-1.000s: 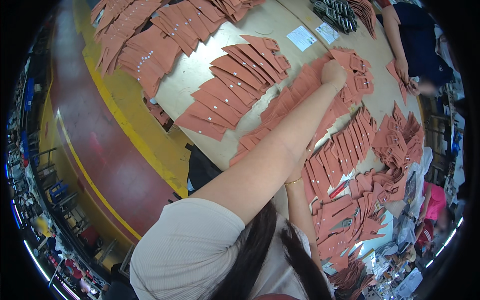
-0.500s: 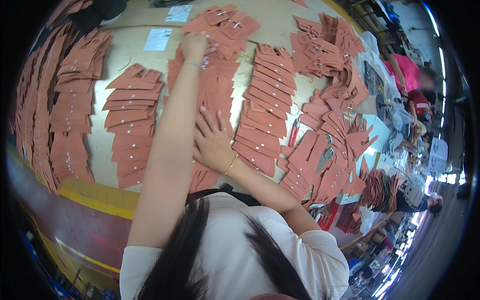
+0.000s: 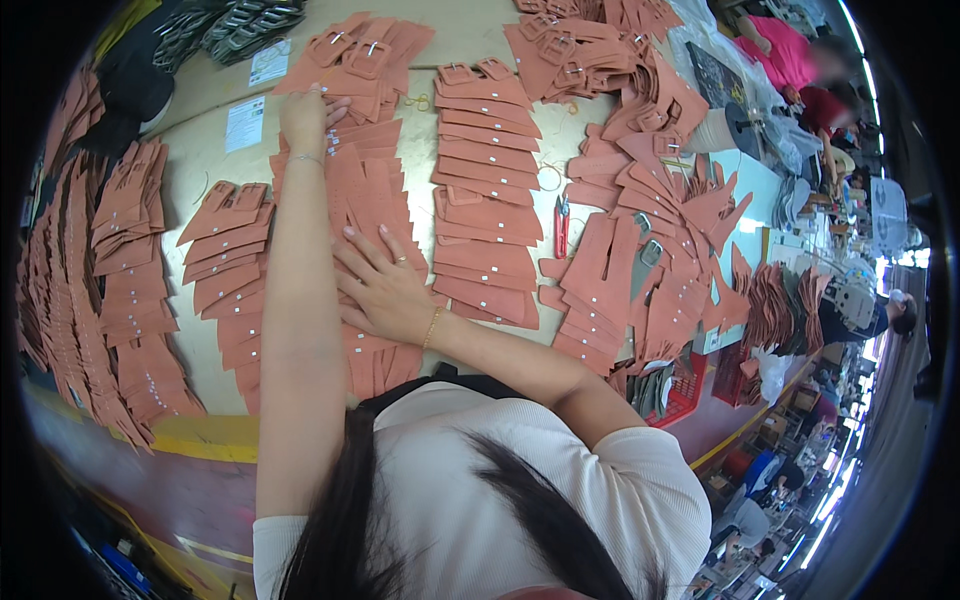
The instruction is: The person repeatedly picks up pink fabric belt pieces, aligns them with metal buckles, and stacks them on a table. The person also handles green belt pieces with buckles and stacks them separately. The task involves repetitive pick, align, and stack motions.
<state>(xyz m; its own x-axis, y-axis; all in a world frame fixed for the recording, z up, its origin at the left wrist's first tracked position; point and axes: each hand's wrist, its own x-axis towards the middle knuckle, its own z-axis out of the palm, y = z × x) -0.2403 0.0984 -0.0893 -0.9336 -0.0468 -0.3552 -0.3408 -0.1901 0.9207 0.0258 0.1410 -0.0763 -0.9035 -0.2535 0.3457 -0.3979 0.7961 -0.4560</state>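
1. Left hand [image 3: 305,118] stretched to the far end of the middle column of flat terracotta-coloured leather strap pieces [image 3: 365,210], fingers curled onto the topmost pieces there; impossible to tell whether pinching one or only pressing.
2. Right hand [image 3: 385,285] laid flat and open on the near part of the same column, palm down, fingers spread, gripping nothing.
3. Column itself lying on the pale tan worktable [image 3: 205,165], between a shorter row of matching strap pieces [image 3: 225,265] on the left and a neat overlapped row of matching strap pieces [image 3: 487,190] on the right.
4. Likely slip: pulling a far piece while the overlapped ones lie loose, dragging neighbours out of line and fanning the column sideways.
5. Likely snag: left forearm sweeping low over the column, catching edges and shoving pieces into the left row just beside it.
6. Possible mix-up: far pile of strap pieces with metal buckles [image 3: 365,50] sitting just beyond the left fingers, easy to disturb or blend with the plain ones.
7. Small hazard: red-handled snips [image 3: 561,222] lying right of the neat row, near a loose heap of strap pieces [image 3: 650,260], easy to bury or knock.
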